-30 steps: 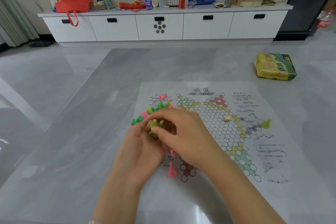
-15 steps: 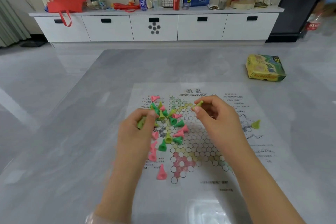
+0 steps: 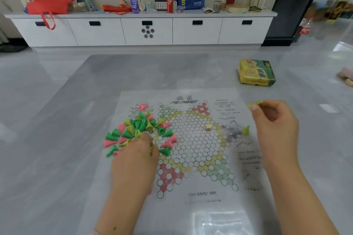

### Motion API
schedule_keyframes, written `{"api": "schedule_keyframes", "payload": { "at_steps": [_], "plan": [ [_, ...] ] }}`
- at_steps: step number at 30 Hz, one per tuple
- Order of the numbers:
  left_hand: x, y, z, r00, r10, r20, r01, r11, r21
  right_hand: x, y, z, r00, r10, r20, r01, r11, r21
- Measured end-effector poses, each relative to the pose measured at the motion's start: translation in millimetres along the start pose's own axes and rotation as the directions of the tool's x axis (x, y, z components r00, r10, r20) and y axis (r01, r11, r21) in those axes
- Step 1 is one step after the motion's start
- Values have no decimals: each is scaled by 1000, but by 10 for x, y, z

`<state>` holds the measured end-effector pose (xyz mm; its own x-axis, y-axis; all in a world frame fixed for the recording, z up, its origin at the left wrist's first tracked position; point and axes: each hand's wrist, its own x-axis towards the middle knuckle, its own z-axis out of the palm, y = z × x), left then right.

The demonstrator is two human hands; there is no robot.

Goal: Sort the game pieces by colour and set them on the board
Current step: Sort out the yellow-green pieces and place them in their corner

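A paper board point(image 3: 193, 150) printed with a star of hexagon cells lies flat on the grey table. A pile of green, pink and yellow-green cone pieces point(image 3: 139, 129) lies on its left part. My left hand point(image 3: 136, 160) rests on the near edge of that pile, fingers curled down among the pieces; what it holds is hidden. My right hand point(image 3: 275, 126) hovers past the board's right edge and pinches a yellow-green piece point(image 3: 255, 104) at its fingertips. Another yellow-green piece point(image 3: 246, 130) stands alone at the board's right. A small cream die point(image 3: 208, 127) sits mid-board.
A yellow-green game box point(image 3: 257, 72) lies on the table at the far right. One pink piece point(image 3: 143, 106) lies apart above the pile. Beyond the table stands a white sideboard point(image 3: 145, 30) with bags, bottles and cans.
My right hand has carried the yellow-green piece from above the board's middle out past its right edge. My left hand has dropped onto the near side of the pile.
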<state>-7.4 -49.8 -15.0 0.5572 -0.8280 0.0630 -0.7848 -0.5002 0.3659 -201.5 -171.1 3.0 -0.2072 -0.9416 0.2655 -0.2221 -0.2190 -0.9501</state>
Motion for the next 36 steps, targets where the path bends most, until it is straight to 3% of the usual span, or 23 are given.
{"api": "schedule_keyframes", "payload": {
  "at_steps": [5,10,15,21,36],
  "plan": [
    [-4,-10,-12,1000,27,14,-28,1000,4,65,142,-118,994,-17,106,40,976,-212],
    [-2,-4,-8,999,36,23,-36,999,-3,103,262,-158,978,-49,202,112,944,-311],
    [-31,-25,-23,997,-38,-70,23,979,-200,102,366,-83,950,-61,307,175,917,-359],
    [-18,20,-105,971,-86,-222,-16,907,-420,141,466,1,942,-43,332,204,859,-469],
    [-34,82,-102,971,-123,-206,-27,796,-605,136,456,1,941,-20,337,198,842,-502]
  ]
}}
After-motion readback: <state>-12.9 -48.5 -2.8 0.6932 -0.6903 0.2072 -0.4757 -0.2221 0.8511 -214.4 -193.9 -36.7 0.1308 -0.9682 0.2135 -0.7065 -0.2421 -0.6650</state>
